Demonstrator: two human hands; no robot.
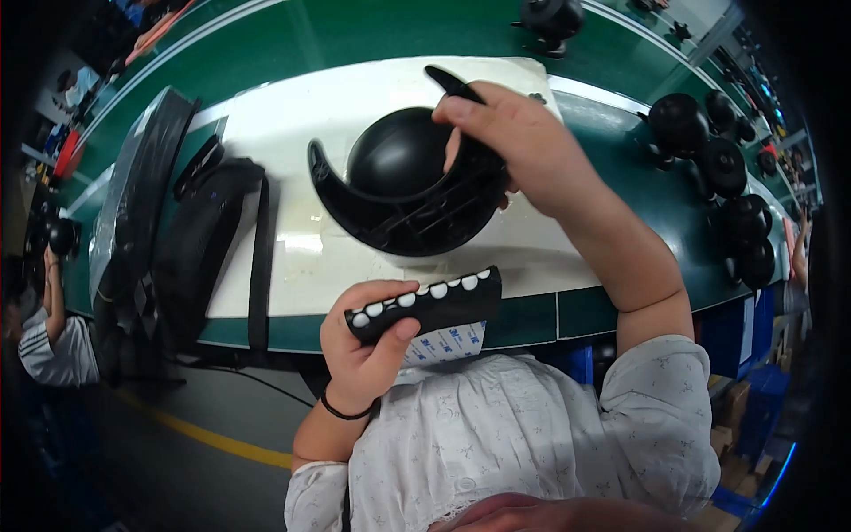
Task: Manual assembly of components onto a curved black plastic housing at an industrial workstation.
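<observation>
My right hand (523, 142) is closed on a glossy black plastic shell (417, 217) with two curved, pointed horns, gripping it near the right horn. Ribs show on the shell's near side, and a smooth black dome (394, 155) sits between the horns; whether the two are joined I cannot tell. Lower down, close to my body, my left hand (368, 341) has its fingers and thumb around a black strip (434, 310) with a row of round white pads along its upper edge. White backing paper (448, 343) with blue print hangs under the strip. The strip and shell are apart.
A white sheet (275, 115) covers part of the green table (612, 168). At the left lie black bags (208, 244) with a strap and a long plastic-wrapped piece (142, 177). Several round black parts (722, 168) line the right side; another (550, 22) stands at the back. Other people work nearby.
</observation>
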